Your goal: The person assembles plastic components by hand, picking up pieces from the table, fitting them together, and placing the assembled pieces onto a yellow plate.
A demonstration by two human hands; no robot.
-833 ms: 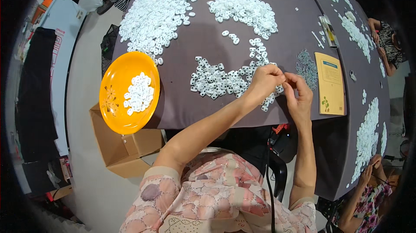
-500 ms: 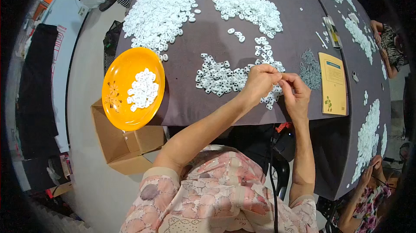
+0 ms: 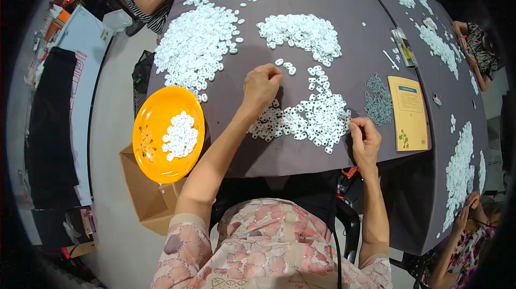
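Note:
My left hand [image 3: 262, 89] is over the left end of a pile of small white plastic pieces with dark holes [image 3: 323, 120]. Its fingertips are pinched together, close to a few loose oval white pieces [image 3: 290, 67]; what they hold, if anything, is hidden. At the right edge of the same pile is my right hand [image 3: 366, 144], thumb and forefinger closed in a pinch. Whatever sits between those fingertips is too small to name. Just beyond that hand lies a heap of thin grey nail-like pins [image 3: 378, 101].
An orange plate [image 3: 148, 163] with white pieces stands at the left, above a cardboard box [image 3: 141, 197]. Larger heaps of oval white pieces [image 3: 196, 42] lie farther back. A yellow booklet [image 3: 408, 114] is at the right. Other people sit around the tables.
My hands, whose fingertips met over the pile, have parted. The left has moved left and away from the right, which stays by the pile's right edge. The whole view has shifted slightly.

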